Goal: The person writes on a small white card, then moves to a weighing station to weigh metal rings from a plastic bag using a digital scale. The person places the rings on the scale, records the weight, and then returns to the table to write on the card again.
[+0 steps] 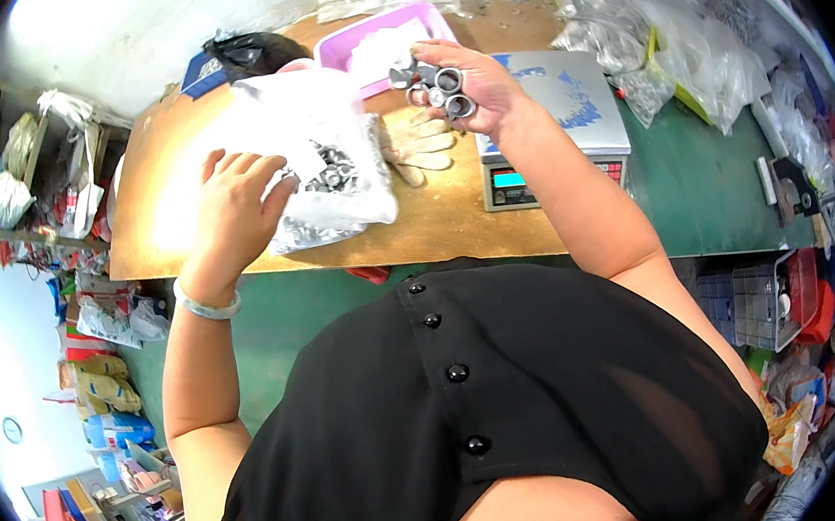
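Note:
My right hand (483, 88), palm turned up, holds several short grey tube-like rings (449, 82) bunched at the fingers, in front of the scale (549, 112). My left hand (243, 202) is at the left side of a clear plastic bag (371, 200) filled with grey and dark rings (334, 171). Its thumb and index fingertip come close together over the bag. A small greyish thing seems to sit between them, too small to make out. A light knitted work glove (417, 147) lies between the bag and the scale.
Behind the bag stand a pink plastic basin (381, 35) with white material in it, a black bag (255, 53) and a blue bin (204, 75). Clear bags of parts (606, 26) crowd the back right. A wooden board (154, 185) covers part of the green table (693, 194).

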`<action>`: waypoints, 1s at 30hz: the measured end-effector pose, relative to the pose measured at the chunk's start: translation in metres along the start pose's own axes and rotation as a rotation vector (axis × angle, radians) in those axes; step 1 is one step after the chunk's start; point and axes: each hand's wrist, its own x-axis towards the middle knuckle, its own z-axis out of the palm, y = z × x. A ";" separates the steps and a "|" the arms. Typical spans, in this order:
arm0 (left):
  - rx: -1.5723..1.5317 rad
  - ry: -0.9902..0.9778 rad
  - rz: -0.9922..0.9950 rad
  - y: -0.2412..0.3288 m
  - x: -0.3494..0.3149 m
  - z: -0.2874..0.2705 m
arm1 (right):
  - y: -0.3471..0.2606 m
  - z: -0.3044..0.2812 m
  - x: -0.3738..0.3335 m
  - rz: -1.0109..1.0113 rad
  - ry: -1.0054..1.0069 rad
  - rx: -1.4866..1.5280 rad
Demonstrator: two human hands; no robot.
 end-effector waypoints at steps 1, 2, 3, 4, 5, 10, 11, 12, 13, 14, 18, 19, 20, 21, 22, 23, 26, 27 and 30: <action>0.017 -0.014 0.032 -0.005 -0.005 -0.001 | 0.006 0.020 0.006 0.002 -0.011 -0.030; 0.036 -0.035 0.064 -0.008 -0.011 -0.005 | 0.014 0.037 0.015 0.017 -0.003 -0.066; 0.054 -0.056 0.097 -0.011 -0.015 -0.009 | 0.023 0.053 0.026 0.033 -0.053 -0.087; 0.049 -0.051 0.105 -0.015 -0.022 -0.011 | 0.034 0.072 0.033 0.029 -0.036 -0.151; 0.049 -0.062 0.113 -0.021 -0.029 -0.011 | 0.044 0.089 0.041 0.023 -0.023 -0.212; 0.057 -0.076 0.175 -0.052 -0.048 -0.006 | 0.120 0.090 0.091 0.124 0.036 -0.790; 0.060 -0.079 0.188 -0.056 -0.050 -0.005 | 0.127 0.089 0.094 0.218 0.064 -1.003; 0.037 -0.013 0.216 -0.060 -0.053 -0.002 | 0.143 0.079 0.100 0.148 0.037 -1.294; 0.040 -0.007 0.226 -0.063 -0.054 0.000 | 0.155 0.069 0.106 0.070 0.007 -1.584; 0.044 -0.001 0.237 -0.066 -0.055 0.002 | 0.159 0.070 0.114 0.251 -0.067 -1.710; -0.026 0.031 0.271 -0.075 -0.055 0.007 | 0.191 0.029 0.159 0.317 -0.211 -2.156; -0.055 0.045 0.280 -0.075 -0.056 0.009 | 0.198 0.021 0.168 0.294 -0.232 -2.164; -0.118 0.084 0.282 -0.076 -0.057 0.012 | 0.206 0.015 0.174 0.253 -0.184 -2.112; -0.150 0.110 0.288 -0.075 -0.060 0.010 | 0.213 0.013 0.176 0.193 -0.095 -2.007; -0.195 0.123 0.275 -0.072 -0.062 0.008 | 0.222 0.010 0.176 0.128 0.008 -1.866; -0.213 0.151 0.277 -0.071 -0.065 0.009 | 0.232 0.011 0.177 0.061 0.100 -1.734; -0.269 0.195 0.270 -0.074 -0.079 0.008 | 0.251 0.015 0.169 -0.046 0.283 -1.507; -0.307 0.209 0.237 -0.075 -0.085 0.009 | 0.256 0.018 0.169 -0.061 0.312 -1.463; -0.308 0.141 0.124 -0.084 -0.100 0.013 | 0.257 0.021 0.163 0.014 0.394 -1.363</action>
